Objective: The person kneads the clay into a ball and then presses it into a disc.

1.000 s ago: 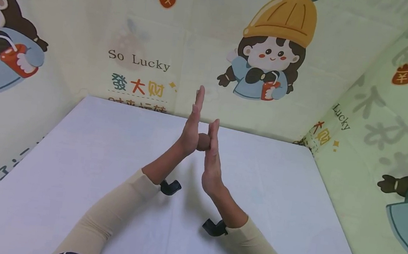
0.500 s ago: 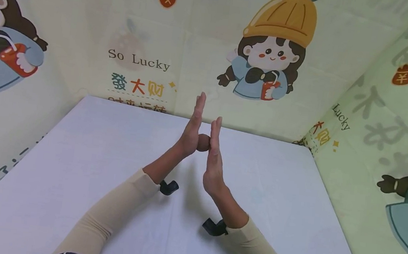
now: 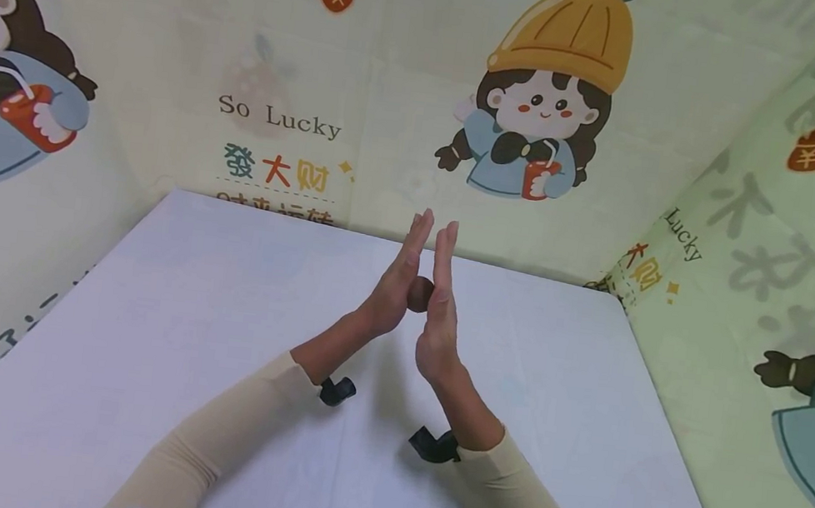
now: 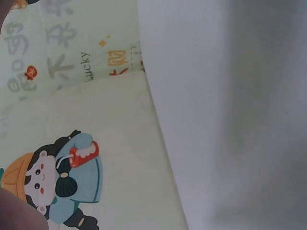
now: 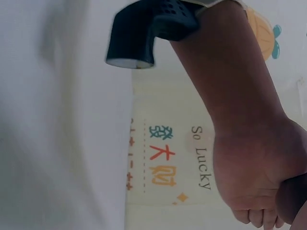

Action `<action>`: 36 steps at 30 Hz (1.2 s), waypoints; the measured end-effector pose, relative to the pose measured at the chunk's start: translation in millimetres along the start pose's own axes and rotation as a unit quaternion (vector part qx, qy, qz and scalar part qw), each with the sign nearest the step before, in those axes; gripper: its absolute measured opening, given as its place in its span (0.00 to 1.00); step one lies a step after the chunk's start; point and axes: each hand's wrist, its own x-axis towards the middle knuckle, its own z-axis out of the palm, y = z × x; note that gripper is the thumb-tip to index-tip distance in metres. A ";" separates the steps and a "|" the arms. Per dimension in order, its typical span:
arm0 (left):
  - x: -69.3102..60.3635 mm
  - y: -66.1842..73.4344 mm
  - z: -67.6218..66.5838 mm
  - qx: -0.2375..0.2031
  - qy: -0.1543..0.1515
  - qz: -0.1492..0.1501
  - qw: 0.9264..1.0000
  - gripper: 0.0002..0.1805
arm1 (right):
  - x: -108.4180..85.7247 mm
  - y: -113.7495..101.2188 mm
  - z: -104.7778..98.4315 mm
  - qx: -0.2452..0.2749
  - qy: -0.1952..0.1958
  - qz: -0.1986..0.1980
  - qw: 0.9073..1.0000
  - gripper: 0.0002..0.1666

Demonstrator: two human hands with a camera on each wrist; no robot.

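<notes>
A small brown ball (image 3: 420, 295) sits between two upright, flat palms above the table. On its left side the left hand (image 3: 396, 286) presses it, fingers straight and pointing away. The right hand (image 3: 441, 308) touches it from the other side, fingers also straight. The right wrist view shows the left hand (image 5: 254, 167) with the dark ball (image 5: 293, 199) against its palm, partly cut off by the frame. In the left wrist view only a blurred bit of the hand (image 4: 19, 213) appears at the lower left corner, and the ball is out of sight.
Beneath the hands lies a white table (image 3: 260, 287). Printed cloth walls (image 3: 397, 77) with cartoon figures and lettering stand at its back and sides. A black wrist camera hangs under the left wrist (image 3: 337, 391), another under the right wrist (image 3: 433, 446).
The left hand has slid back and to the right, while the right hand has moved forward and slightly right. Their fingertips are now nearly level. The ball has shifted a little right between the palms.
</notes>
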 end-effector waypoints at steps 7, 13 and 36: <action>-8.6 -1.6 7.8 0.002 -0.021 0.003 1.000 0.44 | 7.8 -0.7 -7.5 -0.008 0.012 -0.001 1.000 0.44; -15.8 -2.3 15.6 -0.025 -0.042 0.035 0.998 0.41 | 13.8 -0.9 -15.3 0.001 0.026 0.006 1.000 0.45; -36.1 31.0 28.7 -0.084 -0.053 0.016 0.995 0.46 | 22.0 2.3 -26.1 0.042 0.022 0.014 0.999 0.44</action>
